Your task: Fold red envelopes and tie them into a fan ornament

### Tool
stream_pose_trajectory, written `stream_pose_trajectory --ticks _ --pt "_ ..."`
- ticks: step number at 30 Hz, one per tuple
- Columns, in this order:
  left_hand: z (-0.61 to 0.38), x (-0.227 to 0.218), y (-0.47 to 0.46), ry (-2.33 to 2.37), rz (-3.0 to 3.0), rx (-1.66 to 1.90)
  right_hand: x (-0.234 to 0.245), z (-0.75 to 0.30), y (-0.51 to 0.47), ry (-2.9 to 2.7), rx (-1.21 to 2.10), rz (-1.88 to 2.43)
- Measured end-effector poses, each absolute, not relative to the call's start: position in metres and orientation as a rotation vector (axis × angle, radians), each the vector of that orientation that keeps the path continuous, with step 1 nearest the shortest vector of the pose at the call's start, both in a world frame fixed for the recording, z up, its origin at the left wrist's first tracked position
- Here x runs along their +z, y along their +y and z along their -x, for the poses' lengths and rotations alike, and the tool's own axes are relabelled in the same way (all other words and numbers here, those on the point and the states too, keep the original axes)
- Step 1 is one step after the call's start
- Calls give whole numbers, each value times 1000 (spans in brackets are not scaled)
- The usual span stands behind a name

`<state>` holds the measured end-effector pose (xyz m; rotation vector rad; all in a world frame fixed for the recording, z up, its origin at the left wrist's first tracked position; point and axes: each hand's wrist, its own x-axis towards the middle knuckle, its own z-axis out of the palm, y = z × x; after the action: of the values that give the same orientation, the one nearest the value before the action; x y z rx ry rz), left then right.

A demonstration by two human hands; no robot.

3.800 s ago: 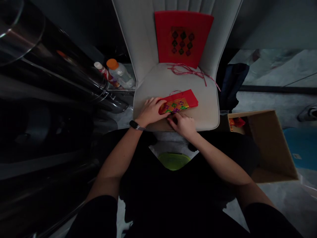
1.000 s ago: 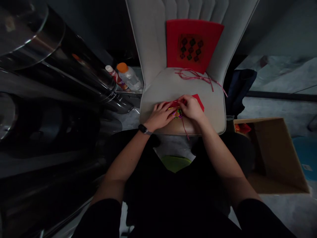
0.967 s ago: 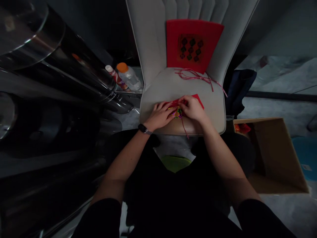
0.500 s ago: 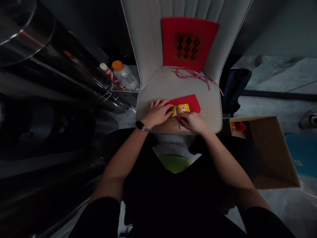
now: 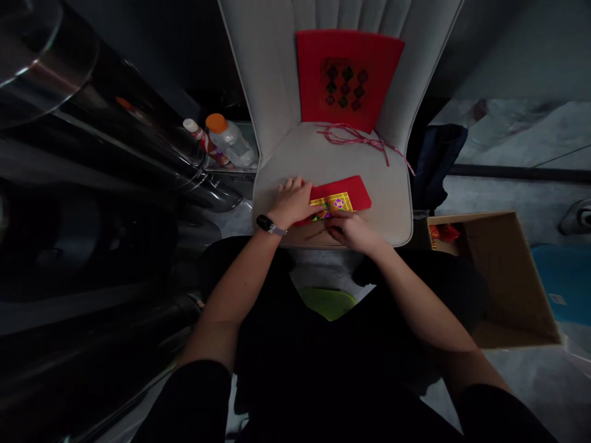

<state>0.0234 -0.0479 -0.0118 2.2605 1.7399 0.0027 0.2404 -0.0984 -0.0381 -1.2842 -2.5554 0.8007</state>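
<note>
**Red envelope (image 5: 344, 192) on chair seat, both hands on it**

Envelope lies low-centre on seat of grey upholstered chair (image 5: 332, 154), gold patterned panel up. L hand (image 5: 293, 202) spread flat, pressing its left end. R hand (image 5: 351, 231) curled at lower edge, pinch unclear. Both forearms reach in from frame bottom. Pink cord (image 5: 355, 138) loose on seat, upper centre. Red card (image 5: 351, 46) against chair back.

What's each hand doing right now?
Left hand: open, lying flat on the red envelope.
Right hand: curled at the envelope's lower edge; cannot tell if it is gripping.
</note>
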Motion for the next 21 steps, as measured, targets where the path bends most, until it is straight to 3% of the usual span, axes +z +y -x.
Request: stream_pose_trajectory --ticks 12,21 --pt "-25 -21 -17 1736 -2046 -110 -42 -236 -95 -2404 940 1312" --pt "-24 3 -45 1589 -2110 167 -27 -247 -96 -2378 1040 1137"
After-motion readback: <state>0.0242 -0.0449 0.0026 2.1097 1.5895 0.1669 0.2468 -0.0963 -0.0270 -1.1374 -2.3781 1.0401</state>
